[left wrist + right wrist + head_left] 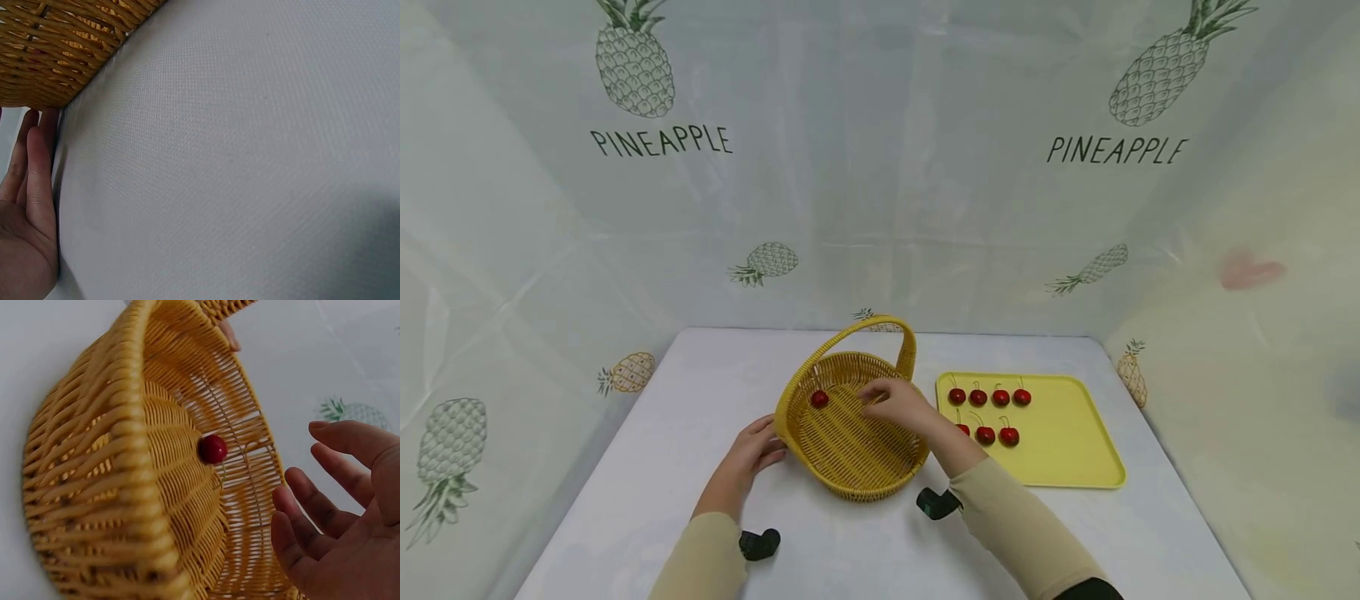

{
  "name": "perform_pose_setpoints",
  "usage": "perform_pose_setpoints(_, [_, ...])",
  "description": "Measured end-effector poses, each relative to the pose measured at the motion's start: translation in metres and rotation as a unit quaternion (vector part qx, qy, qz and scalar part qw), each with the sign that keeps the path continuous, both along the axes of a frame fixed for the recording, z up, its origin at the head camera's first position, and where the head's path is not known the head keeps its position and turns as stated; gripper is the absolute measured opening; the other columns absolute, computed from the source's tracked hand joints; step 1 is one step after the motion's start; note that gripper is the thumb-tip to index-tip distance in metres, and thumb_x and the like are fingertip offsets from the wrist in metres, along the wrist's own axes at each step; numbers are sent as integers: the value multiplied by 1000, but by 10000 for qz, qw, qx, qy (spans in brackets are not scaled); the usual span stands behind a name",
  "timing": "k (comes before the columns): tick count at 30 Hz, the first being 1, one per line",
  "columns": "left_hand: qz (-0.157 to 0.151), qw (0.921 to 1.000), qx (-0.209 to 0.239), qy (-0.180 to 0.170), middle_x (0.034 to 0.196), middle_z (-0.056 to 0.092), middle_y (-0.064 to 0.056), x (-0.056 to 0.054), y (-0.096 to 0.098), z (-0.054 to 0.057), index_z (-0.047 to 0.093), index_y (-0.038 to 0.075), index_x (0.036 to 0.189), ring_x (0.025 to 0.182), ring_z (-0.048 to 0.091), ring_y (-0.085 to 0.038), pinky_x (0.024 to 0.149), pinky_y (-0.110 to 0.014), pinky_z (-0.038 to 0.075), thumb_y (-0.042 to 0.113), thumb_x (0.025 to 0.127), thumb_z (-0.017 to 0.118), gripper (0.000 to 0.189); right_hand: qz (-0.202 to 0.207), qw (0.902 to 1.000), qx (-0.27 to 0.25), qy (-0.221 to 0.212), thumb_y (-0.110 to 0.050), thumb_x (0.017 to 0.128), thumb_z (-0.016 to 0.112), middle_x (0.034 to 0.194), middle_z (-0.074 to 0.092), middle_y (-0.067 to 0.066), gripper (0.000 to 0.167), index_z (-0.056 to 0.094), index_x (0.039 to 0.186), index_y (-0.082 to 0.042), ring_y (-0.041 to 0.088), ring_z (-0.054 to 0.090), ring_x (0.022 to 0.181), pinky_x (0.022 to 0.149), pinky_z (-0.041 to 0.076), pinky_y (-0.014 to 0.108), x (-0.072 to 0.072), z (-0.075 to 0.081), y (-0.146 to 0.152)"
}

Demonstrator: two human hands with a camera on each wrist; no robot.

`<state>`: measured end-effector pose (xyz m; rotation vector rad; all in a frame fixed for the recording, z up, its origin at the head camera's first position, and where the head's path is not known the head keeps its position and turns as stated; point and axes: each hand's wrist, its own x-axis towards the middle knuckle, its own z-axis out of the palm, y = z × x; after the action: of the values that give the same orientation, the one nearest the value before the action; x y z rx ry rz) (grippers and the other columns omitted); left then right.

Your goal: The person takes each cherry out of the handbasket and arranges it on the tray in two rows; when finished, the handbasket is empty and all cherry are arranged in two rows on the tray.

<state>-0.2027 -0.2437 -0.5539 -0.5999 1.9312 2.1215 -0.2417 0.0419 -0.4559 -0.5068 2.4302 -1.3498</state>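
Observation:
A yellow wicker basket (859,467) with an arched handle stands on the table, and one red cherry (819,399) lies inside it. Over the basket's right side hangs my right hand (897,405). In the right wrist view, the fingers (322,503) of that hand are spread and loosely bent, with nothing between them. My left hand (752,450) is at the basket's left side. Seen from the left wrist, its nearly straight fingers (40,181) reach the lower part of the woven wall (56,56); their tips are partly hidden.
To the basket's right lies a yellow tray (1067,433) holding several stemmed cherries (985,435) in two rows; my right forearm partly covers its left edge. A white cloth covers the table (820,550). Behind hangs a pale curtain (880,192) with pineapple prints.

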Motion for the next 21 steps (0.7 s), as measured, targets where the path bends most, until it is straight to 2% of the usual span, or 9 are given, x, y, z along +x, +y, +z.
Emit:
perform_pose_setpoints(8, [-44, 10000, -18, 39, 108, 68, -3, 1, -2, 0, 52, 5, 139, 90, 66, -15, 77, -30, 54, 35, 93, 67, 57, 82, 9998, 34, -161, -18, 87, 75, 108, 63, 4, 27, 70, 112, -11, 18, 57, 98, 79, 50, 36, -11, -3, -18])
perform_pose_setpoints(15, [-39, 10000, 64, 37, 105, 69, -2, -1, -3, -2, 54, 5, 138, 89, 67, -16, 76, -30, 54, 37, 91, 69, 59, 94, 9997, 22, -245, -10, 88, 73, 102, 64, 4, 31, 67, 117, -1, 18, 58, 94, 80, 51, 35, -19, -6, -32])
perform_pose_setpoints(21, [-22, 10000, -4, 15, 107, 68, -3, 0, -2, 0, 54, 5, 137, 89, 66, -16, 79, -32, 54, 37, 91, 69, 58, 148, 9994, 10, -301, -8, 87, 74, 105, 65, 9, 32, 67, 117, 1, 20, 60, 95, 81, 51, 38, -27, -15, -43])
